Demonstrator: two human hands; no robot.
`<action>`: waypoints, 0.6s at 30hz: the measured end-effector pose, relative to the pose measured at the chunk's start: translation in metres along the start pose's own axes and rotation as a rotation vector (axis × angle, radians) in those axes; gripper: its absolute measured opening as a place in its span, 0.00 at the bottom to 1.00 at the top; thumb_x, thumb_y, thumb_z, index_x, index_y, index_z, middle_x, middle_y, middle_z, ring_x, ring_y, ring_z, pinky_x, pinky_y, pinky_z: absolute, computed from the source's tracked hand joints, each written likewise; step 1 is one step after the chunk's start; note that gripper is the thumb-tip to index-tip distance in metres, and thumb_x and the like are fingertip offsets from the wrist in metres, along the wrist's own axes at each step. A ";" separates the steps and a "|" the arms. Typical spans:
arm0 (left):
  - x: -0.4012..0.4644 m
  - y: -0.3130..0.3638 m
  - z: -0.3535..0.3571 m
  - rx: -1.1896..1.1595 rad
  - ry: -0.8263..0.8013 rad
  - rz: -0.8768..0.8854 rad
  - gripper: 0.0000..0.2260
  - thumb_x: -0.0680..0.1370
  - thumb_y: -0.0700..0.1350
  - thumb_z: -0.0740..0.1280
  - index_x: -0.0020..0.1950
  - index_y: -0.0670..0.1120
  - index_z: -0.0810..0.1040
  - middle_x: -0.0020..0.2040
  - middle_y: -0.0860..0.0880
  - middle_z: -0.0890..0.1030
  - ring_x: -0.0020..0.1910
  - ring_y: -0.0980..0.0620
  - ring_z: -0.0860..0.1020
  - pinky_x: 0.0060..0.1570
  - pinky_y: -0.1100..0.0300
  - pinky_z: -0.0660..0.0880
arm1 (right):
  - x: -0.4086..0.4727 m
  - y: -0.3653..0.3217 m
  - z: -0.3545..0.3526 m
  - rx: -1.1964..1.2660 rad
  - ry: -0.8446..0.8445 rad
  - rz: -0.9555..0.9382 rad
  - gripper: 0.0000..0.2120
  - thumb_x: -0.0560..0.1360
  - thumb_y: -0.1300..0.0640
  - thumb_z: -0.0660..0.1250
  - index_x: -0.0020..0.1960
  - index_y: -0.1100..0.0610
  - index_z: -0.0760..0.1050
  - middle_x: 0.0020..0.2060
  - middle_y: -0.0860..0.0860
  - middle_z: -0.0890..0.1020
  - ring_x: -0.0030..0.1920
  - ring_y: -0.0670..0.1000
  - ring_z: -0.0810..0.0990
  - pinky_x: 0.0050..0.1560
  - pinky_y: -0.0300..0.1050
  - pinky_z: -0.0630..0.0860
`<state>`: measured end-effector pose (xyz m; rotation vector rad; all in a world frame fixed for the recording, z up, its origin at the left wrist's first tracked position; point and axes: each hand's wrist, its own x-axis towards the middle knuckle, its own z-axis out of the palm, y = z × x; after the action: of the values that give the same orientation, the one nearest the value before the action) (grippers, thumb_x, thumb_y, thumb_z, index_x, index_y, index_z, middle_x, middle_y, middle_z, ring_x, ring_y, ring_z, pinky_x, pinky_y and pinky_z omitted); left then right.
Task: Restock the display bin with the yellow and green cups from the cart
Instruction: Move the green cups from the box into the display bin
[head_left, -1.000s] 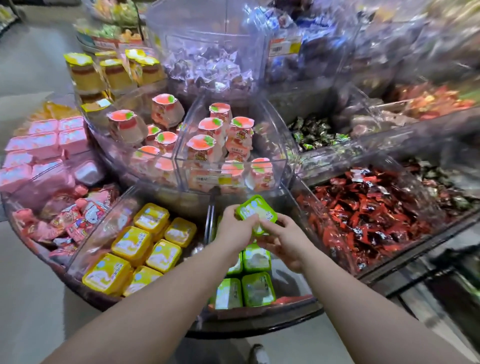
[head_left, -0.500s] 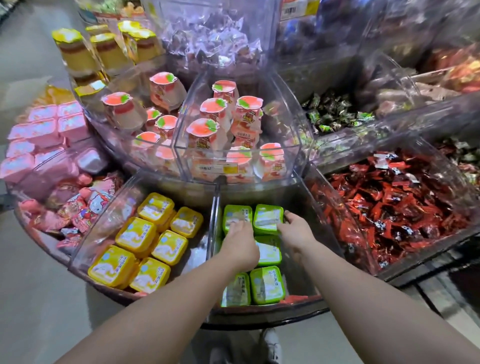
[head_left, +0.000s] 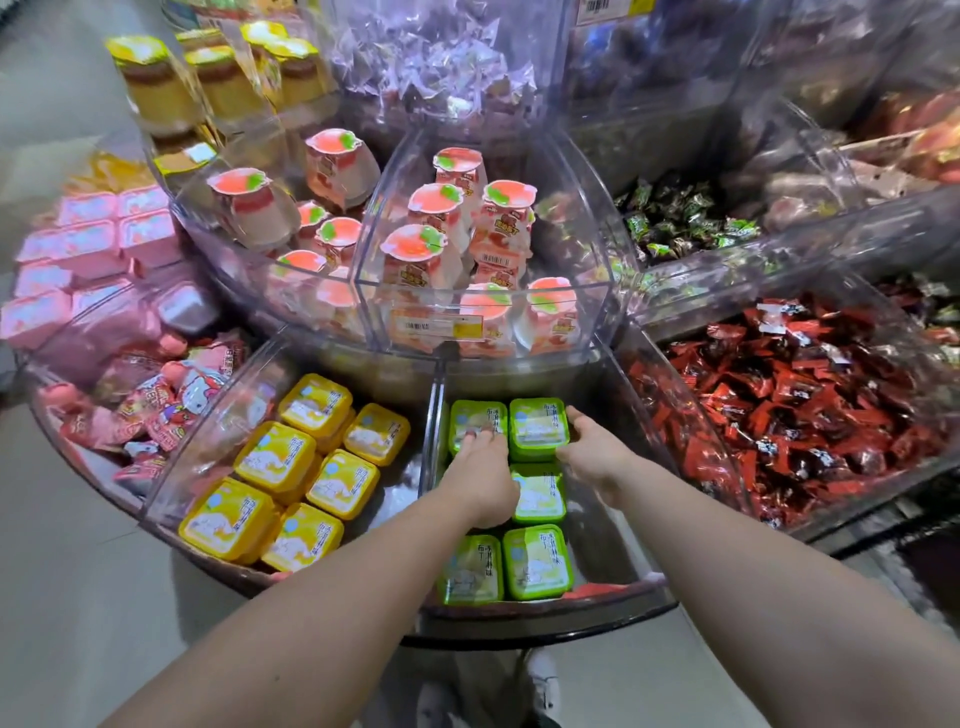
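Several green cups (head_left: 537, 564) lie flat in two rows inside the clear wedge-shaped display bin (head_left: 605, 530) at the front of the round stand. My left hand (head_left: 480, 475) rests its fingers on the lid of the back-left green cup (head_left: 470, 418). My right hand (head_left: 597, 454) touches the right side of the back-right green cup (head_left: 537, 426), thumb at its far corner. Several yellow cups (head_left: 283, 457) fill the neighbouring bin on the left. The cart is out of view.
Above the two bins a raised clear tier (head_left: 519, 306) holds peach-lidded pudding cups. Red wrapped candies (head_left: 810, 405) fill the bin on the right, pink packs (head_left: 93, 244) and cartoon pouches the bins on the left. Grey floor lies below the stand's front edge.
A second ago both hands held one green cup above the bin. They lowered it into the back row, and now both hands rest against the two back cups.
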<state>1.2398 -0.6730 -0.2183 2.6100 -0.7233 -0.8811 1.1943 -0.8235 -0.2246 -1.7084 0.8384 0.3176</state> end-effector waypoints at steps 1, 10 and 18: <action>0.000 0.000 -0.001 -0.010 0.009 0.005 0.29 0.79 0.46 0.61 0.76 0.40 0.54 0.77 0.42 0.54 0.77 0.42 0.50 0.74 0.51 0.52 | -0.005 -0.002 0.000 -0.035 0.000 -0.003 0.36 0.76 0.69 0.58 0.79 0.51 0.50 0.68 0.51 0.73 0.52 0.47 0.76 0.52 0.40 0.73; -0.010 0.029 -0.018 -0.060 0.237 0.048 0.26 0.76 0.53 0.65 0.71 0.43 0.67 0.71 0.43 0.69 0.71 0.44 0.64 0.70 0.52 0.62 | -0.073 0.003 -0.007 -0.289 0.254 -0.147 0.30 0.76 0.53 0.67 0.75 0.53 0.61 0.72 0.51 0.69 0.70 0.52 0.69 0.67 0.41 0.65; -0.045 0.120 -0.025 0.202 0.497 0.136 0.26 0.71 0.62 0.65 0.64 0.49 0.72 0.63 0.45 0.74 0.65 0.42 0.70 0.64 0.49 0.66 | -0.132 0.004 -0.090 -0.523 0.633 -0.529 0.18 0.71 0.53 0.66 0.60 0.51 0.78 0.55 0.51 0.82 0.57 0.56 0.78 0.60 0.49 0.73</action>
<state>1.1806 -0.7450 -0.1271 2.7415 -0.8620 -0.1079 1.0797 -0.8592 -0.1196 -2.5036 0.7365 -0.4280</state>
